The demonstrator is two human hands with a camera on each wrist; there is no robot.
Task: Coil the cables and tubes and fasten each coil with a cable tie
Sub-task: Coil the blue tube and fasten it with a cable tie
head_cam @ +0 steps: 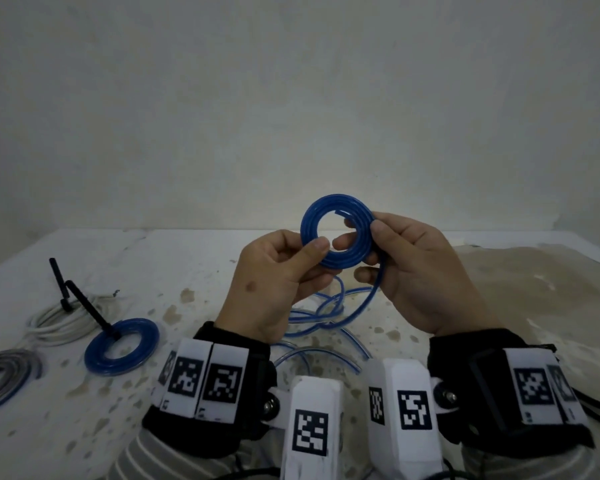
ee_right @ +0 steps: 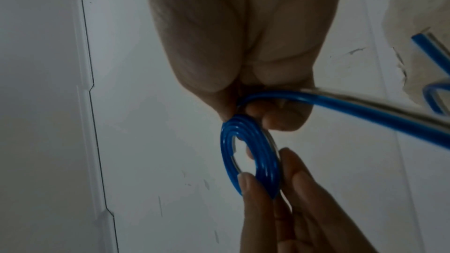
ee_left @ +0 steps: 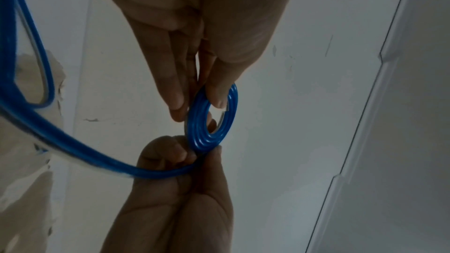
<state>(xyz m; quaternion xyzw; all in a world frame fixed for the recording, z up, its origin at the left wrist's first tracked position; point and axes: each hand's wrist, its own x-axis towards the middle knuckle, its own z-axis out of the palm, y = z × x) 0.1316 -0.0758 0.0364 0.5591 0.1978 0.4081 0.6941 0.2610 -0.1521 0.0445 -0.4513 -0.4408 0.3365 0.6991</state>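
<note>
Both hands are raised above the table, each pinching one rim of a flat blue tube coil (head_cam: 336, 233): the left hand (head_cam: 274, 282) clamps thumb and fingers on the coil's edge at about 8 o'clock, the right hand (head_cam: 426, 271) grips it at about 3 o'clock, with the free tube running under its fingers. That loose blue tube (head_cam: 329, 313) trails down toward 6 o'clock and lies in slack loops on the stained white table (head_cam: 187, 271). At 9 o'clock from the hands lies a finished blue coil (head_cam: 122, 346) with a black cable tie (head_cam: 87, 308), beyond it a white cable coil (head_cam: 59, 323), and at the left edge a grey coil (head_cam: 4, 375).
</note>
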